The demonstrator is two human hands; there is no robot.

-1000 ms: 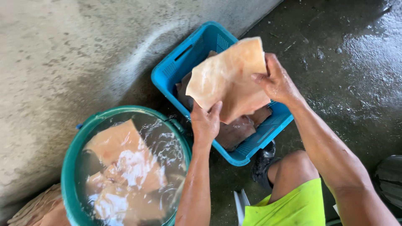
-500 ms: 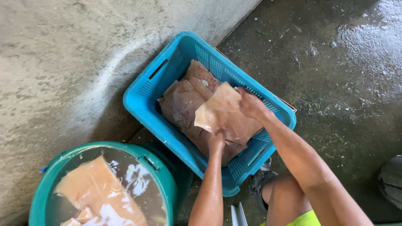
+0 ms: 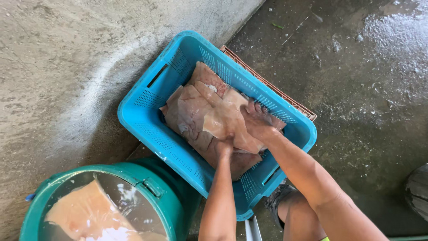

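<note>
Down in the blue crate [image 3: 147, 120], beside a green tub [image 3: 147, 178], both hands [image 3: 243, 129] press flat, unclenched, on pale sheets [image 3: 200, 111].

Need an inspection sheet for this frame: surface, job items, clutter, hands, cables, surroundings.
Surface: wet, dark concrete floor, small bits of debris on it.
Job's things: blue crate holding a stack of flat pinkish-brown sheets; top sheet lies under both hands.
Clutter: green tub of cloudy water with pale sheets soaking; reddish crate edge behind the blue one.
Hands: left hand and right hand press flat on the top sheet, fingers spread, no closed grip seen.
Cables: nothing seen.
Surroundings: rough concrete wall on the left; round dark object at the right edge, unclear what.
</note>
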